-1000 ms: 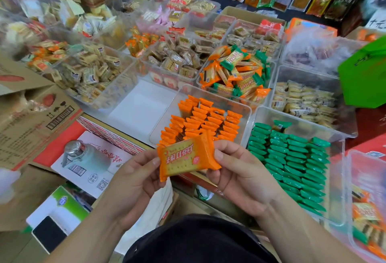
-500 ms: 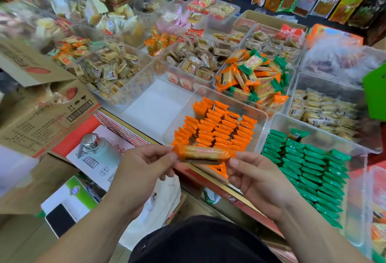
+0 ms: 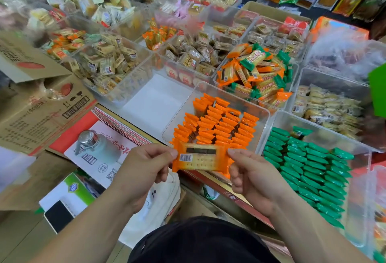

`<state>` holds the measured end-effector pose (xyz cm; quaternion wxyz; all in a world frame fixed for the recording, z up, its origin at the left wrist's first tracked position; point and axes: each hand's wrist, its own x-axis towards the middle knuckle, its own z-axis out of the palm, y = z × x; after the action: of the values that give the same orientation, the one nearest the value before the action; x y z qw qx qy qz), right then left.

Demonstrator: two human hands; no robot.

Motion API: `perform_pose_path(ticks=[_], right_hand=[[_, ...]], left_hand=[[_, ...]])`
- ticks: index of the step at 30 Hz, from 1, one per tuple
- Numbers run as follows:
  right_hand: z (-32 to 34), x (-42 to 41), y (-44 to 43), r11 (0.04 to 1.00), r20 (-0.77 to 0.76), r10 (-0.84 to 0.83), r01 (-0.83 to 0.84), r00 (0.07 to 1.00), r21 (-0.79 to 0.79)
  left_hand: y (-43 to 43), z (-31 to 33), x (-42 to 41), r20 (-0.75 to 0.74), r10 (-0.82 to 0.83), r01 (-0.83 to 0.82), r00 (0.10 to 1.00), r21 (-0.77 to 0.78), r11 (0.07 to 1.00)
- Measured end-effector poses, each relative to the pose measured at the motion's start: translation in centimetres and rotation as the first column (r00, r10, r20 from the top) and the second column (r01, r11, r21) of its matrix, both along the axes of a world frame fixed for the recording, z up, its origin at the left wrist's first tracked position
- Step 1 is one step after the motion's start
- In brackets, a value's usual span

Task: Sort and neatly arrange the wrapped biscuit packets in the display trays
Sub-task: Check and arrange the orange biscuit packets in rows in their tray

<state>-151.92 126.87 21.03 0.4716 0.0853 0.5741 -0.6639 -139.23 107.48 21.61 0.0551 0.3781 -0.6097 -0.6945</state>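
Spreading across the scene, the worktop [image 3: 240, 198] carries many clear trays of wrapped snacks. At the left a brown cardboard box [image 3: 37, 112] lies with its flap open. On the near right a green tray [image 3: 338, 137] of clear plastic holds green packets [image 3: 309, 171] standing on edge in tidy rows. Just left of it the orange tray [image 3: 180, 119], also clear, holds orange packets [image 3: 217, 127] in similar rows, with its left side bare. Beyond these two, a loose mixed heap [image 3: 257, 74] of orange and green packets fills a farther tray. The left hand [image 3: 144, 171] and right hand [image 3: 252, 177] hover at the orange tray's near edge, each pinching one end of a single biscuit packet [image 3: 201, 159] between thumb and fingers. It is held flat, lengthwise left to right, its clear side showing the biscuit, with a barcode label [image 3: 185, 157] near its left end.
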Motion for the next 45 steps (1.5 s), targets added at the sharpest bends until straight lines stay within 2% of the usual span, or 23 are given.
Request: perform_pose_path(ticks=[3, 6, 10, 13, 16, 18, 20, 22, 24, 26, 28, 31, 34, 37, 40, 43, 45], right_hand=[[-0.2, -1.0, -0.7, 0.998, 0.015, -0.062, 0.061, 0.998, 0.012], [-1.0, -2.7, -1.6, 0.994, -0.021, -0.109, 0.109, 0.994, 0.015], [-2.9, -6.0, -3.0, 0.986, -0.089, -0.154, 0.159, 0.984, 0.048], [-4.8, -9.0, -4.4, 0.979, -0.224, -0.135, 0.165, 0.965, 0.121], [-6.5, -12.0, -6.0, 0.964, -0.422, -0.079, 0.177, 0.903, 0.197], [-7.2, -13.9, -7.2, 0.956, -0.53, -0.019, 0.172, 0.848, 0.239], [-8.2, -15.8, -8.4, 0.942, -0.618, 0.09, 0.135, 0.781, 0.308], [-9.1, -17.3, -9.6, 0.918, -0.687, 0.199, 0.112, 0.699, 0.379], [-9.9, -18.3, -11.0, 0.907, -0.739, 0.264, 0.1, 0.62, 0.408], [-10.6, -18.8, -12.2, 0.905, -0.75, 0.295, 0.077, 0.592, 0.417], [-11.5, -19.0, -13.2, 0.908, -0.735, 0.295, 0.061, 0.61, 0.415], [-12.8, -18.7, -14.3, 0.903, -0.724, 0.329, 0.021, 0.607, 0.428], [-13.6, -18.2, -14.8, 0.879, -0.75, 0.407, -0.002, 0.522, 0.476], [-13.9, -17.7, -14.9, 0.858, -0.805, 0.479, 0.009, 0.35, 0.514], [-13.7, -17.5, -14.7, 0.868, -0.864, 0.489, 0.031, 0.121, 0.496], [-13.9, -17.9, -14.6, 0.857, -0.85, 0.516, 0.068, -0.105, 0.512], [-14.2, -18.3, -14.5, 0.851, -0.83, 0.523, 0.08, -0.192, 0.518]], left_hand=[[-0.1, -0.4, -1.2, -0.028, -0.085, 0.077, 0.996, -0.214, 0.974], [-0.5, -1.5, -3.2, 0.009, -0.135, 0.128, 0.991, -0.386, 0.914], [-1.8, -5.0, -6.3, 0.101, -0.196, 0.22, 0.975, -0.493, 0.842], [-2.9, -7.8, -8.9, 0.163, -0.267, 0.312, 0.95, -0.57, 0.76], [-4.6, -10.8, -11.5, 0.344, -0.37, 0.5, 0.863, -0.681, 0.535], [-5.7, -12.8, -13.3, 0.482, -0.395, 0.607, 0.782, -0.732, 0.31], [-6.7, -14.6, -14.9, 0.612, -0.349, 0.674, 0.71, -0.734, 0.084], [-7.2, -15.7, -16.2, 0.694, -0.301, 0.717, 0.654, -0.696, -0.046], [-7.6, -16.7, -16.9, 0.738, -0.28, 0.737, 0.614, -0.663, -0.13], [-7.9, -17.4, -17.1, 0.755, -0.268, 0.742, 0.598, -0.648, -0.17], [-8.1, -18.0, -16.9, 0.748, -0.27, 0.728, 0.606, -0.659, -0.19], [-8.1, -18.3, -16.3, 0.717, -0.283, 0.702, 0.637, -0.691, -0.172], [-8.1, -18.2, -15.8, 0.669, -0.294, 0.661, 0.683, -0.737, -0.14], [-8.2, -18.1, -15.6, 0.655, -0.306, 0.66, 0.691, -0.744, -0.105], [-8.2, -18.0, -15.6, 0.661, -0.325, 0.679, 0.676, -0.731, -0.072], [-8.4, -17.8, -15.6, 0.666, -0.338, 0.693, 0.665, -0.719, -0.054], [-8.4, -17.9, -15.7, 0.666, -0.348, 0.697, 0.66, -0.715, -0.047]])
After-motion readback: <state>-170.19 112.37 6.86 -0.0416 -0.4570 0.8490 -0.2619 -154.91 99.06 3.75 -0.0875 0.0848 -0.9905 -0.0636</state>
